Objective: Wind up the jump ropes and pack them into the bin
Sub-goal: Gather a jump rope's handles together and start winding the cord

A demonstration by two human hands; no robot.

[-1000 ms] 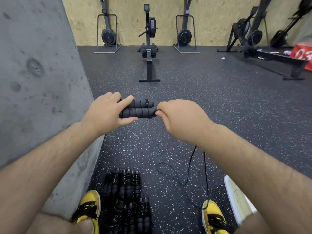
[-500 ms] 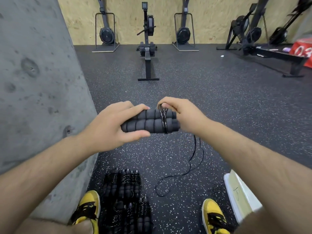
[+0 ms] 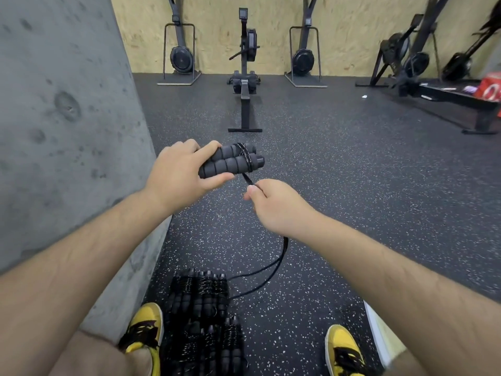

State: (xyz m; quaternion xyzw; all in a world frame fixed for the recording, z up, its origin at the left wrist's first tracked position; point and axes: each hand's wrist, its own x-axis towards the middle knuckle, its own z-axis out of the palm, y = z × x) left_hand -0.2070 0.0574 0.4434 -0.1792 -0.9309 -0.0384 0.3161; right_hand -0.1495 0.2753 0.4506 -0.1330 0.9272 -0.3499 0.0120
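- Nearest me, at 6 o'clock between my two yellow shoes (image 3: 145,329), lie the finished wound ropes (image 3: 206,308) on the floor. I count about five bundles, though they are black on black and I cannot be sure of the number.
- At 5 o'clock, by my right shoe, a pale edge (image 3: 379,329) shows. It may be the bin, but too little of it is visible to tell.
- The slack cord (image 3: 273,267) hangs from my right hand, curves down at 6 o'clock and reaches the floor just beside the wound bundles.
- My right hand (image 3: 276,207) pinches the cord between thumb and fingers, just below the handles. Its grip is closed on the rope.
- My left hand (image 3: 179,175) is clenched around the two foam handles (image 3: 233,161), which lie side by side. A few turns of cord already cross them near their far ends.
- To wind well, I judge I should keep the handles parallel and steady, hold light tension with the right hand, and lay each turn snug beside the last, working towards my left hand. I should let the cord slide through the pinch so it doesn't twist or drag the bundles.
- Farthest, at 12 o'clock, one rowing machine (image 3: 245,85) stands on the floor. Two fan machines (image 3: 180,52) flank it against the wooden wall, and more equipment stands at 2 o'clock.
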